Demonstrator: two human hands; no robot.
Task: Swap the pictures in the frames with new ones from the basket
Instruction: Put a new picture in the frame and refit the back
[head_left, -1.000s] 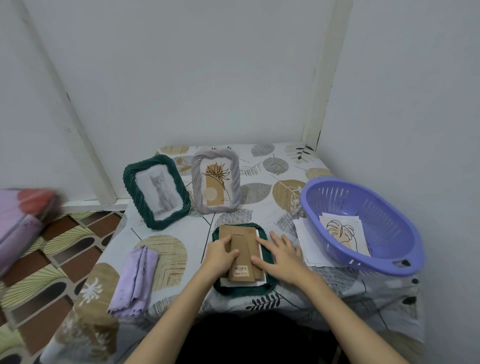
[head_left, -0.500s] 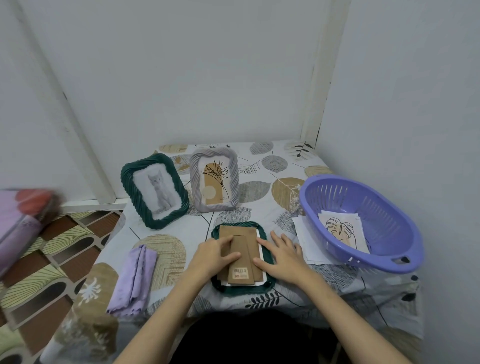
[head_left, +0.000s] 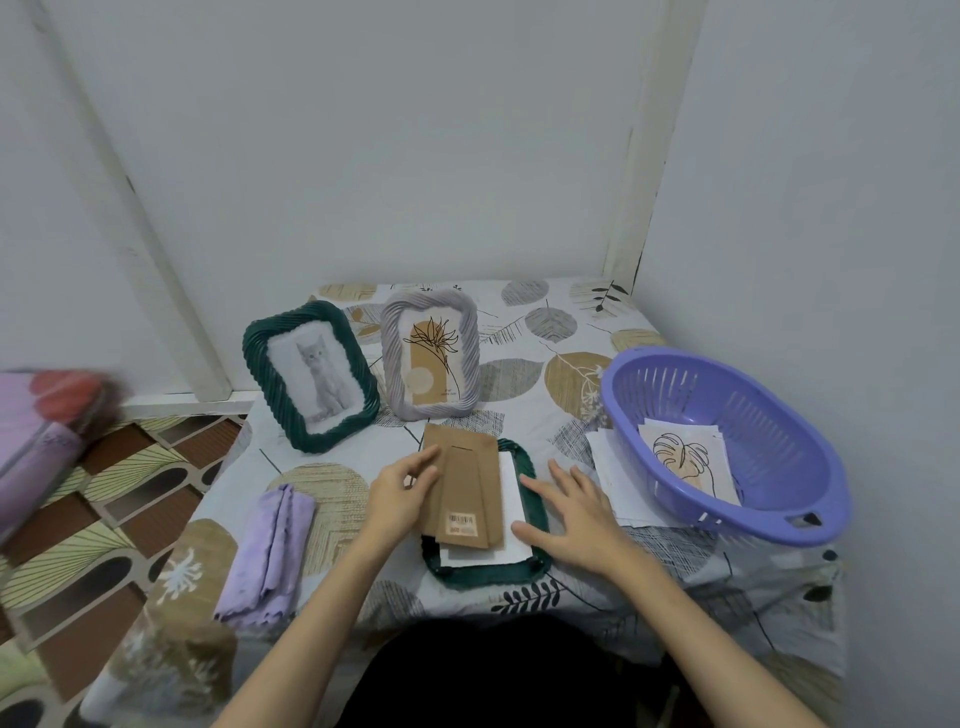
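Observation:
A dark green frame (head_left: 483, 578) lies face down at the table's front. Its brown backing board (head_left: 467, 483) sits askew, slid to the left and partly off the frame, so a white picture back (head_left: 511, 499) shows beneath it. My left hand (head_left: 400, 493) pinches the board's left edge. Fingers spread, my right hand (head_left: 571, 512) rests flat at the frame's right rim. Behind stand a green frame with a cat picture (head_left: 311, 374) and a grey frame with a plant print (head_left: 430, 356). The purple basket (head_left: 753, 538) on the right holds leaf-drawing pictures (head_left: 685, 462).
Loose white sheets (head_left: 613, 478) lie between the flat frame and the basket. A folded lilac cloth (head_left: 270, 551) rests at the front left of the table. Walls close in behind and to the right. Patterned floor and a pink bundle (head_left: 36, 431) are at the left.
The backing board has slid left and lifted off the flat frame with my left hand, exposing the white sheet. My right hand moved off the board to the frame's right rim.

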